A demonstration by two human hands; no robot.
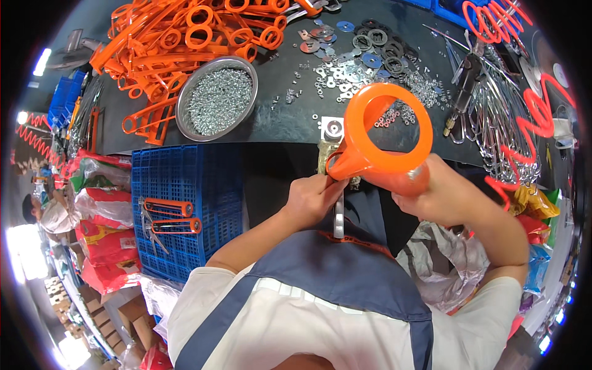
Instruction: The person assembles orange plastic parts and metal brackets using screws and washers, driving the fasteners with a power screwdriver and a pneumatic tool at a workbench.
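Frame (377, 159): left hand (308, 200) pinching end, right hand (441, 190) wrapping barrel | seemingly: two tools (188, 226) done, crate (213, 161) leftward; pile (139, 50) beyond hands remaining

- Near, along the far edge of the dark blue apron bib (333, 271): a short strip of orange-red lettering (359, 242), partly hidden in the fold and too foreshortened to read.
- At left, on one of the stacked red plastic sacks (102, 251): a small pale printed block (128, 243), much too blurred to read.
- No wording legible on either.
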